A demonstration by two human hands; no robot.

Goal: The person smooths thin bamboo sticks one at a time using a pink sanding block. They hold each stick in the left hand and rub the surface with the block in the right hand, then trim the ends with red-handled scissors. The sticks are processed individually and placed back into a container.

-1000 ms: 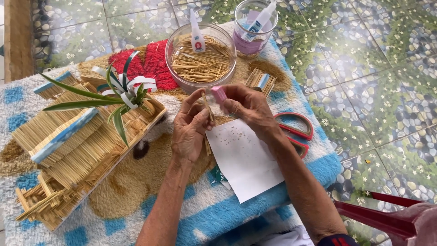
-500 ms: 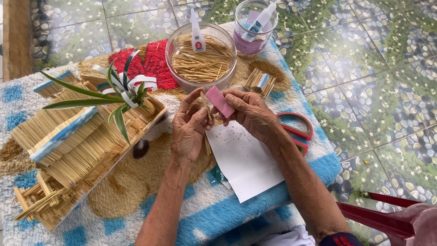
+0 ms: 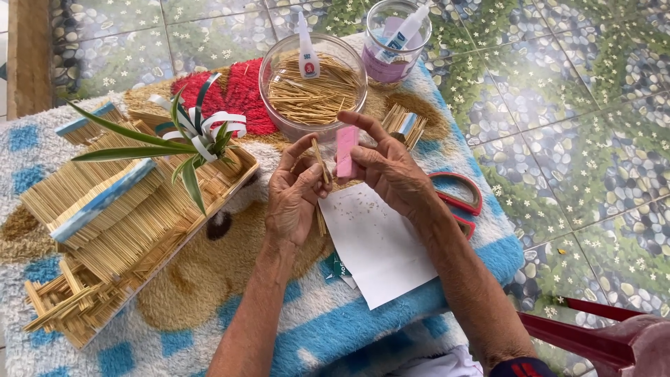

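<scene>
Head view looks down on your two hands, raised close together over a sheet of white paper (image 3: 377, 244) that lies on the fluffy blue, white and tan rug covering the table (image 3: 209, 307). Your left hand (image 3: 293, 202) is closed in a pinch on a thin straw-coloured wooden stick (image 3: 319, 159), held nearly upright. Your right hand (image 3: 391, 171) grips a small pink rectangular block (image 3: 346, 150) between thumb and fingers, just beside the stick. Behind your hands stands a clear glass bowl (image 3: 279, 105) full of loose sticks, with a small white glue bottle (image 3: 307, 56) leaning in it. Red-handled scissors (image 3: 460, 199) lie to the right of your right hand, and a model house of sticks (image 3: 105, 216) lies to your left.
</scene>
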